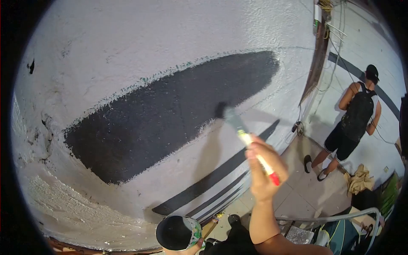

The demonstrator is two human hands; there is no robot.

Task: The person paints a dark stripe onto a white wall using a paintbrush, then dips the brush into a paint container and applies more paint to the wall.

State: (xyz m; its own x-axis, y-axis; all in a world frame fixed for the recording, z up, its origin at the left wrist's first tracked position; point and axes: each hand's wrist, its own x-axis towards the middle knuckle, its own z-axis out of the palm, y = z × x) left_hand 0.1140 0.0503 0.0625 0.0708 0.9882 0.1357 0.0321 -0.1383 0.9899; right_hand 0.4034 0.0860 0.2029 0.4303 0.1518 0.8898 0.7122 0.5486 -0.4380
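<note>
My right hand (pixel 267 165) is closed round the handle of a paintbrush (pixel 243 134), which has a light wooden handle with a red end. The brush's dark bristles meet the wall at the lower edge of a large dark grey painted shape (pixel 161 114). At the bottom of the view, my left hand (pixel 193 248) grips a paint can (pixel 196 231) from below and the side. Dark paint shows inside the can. Most of the left hand is hidden by the can and the frame edge.
Thinner dark stripes (pixel 212 178) run below the large shape on the rough white wall (pixel 148 34). At right, another person (pixel 359 110) with a black backpack faces a striped wall. A metal rail (pixel 340 218), crumpled brown paper (pixel 361 178) and bags lie near the tiled floor (pixel 293 187).
</note>
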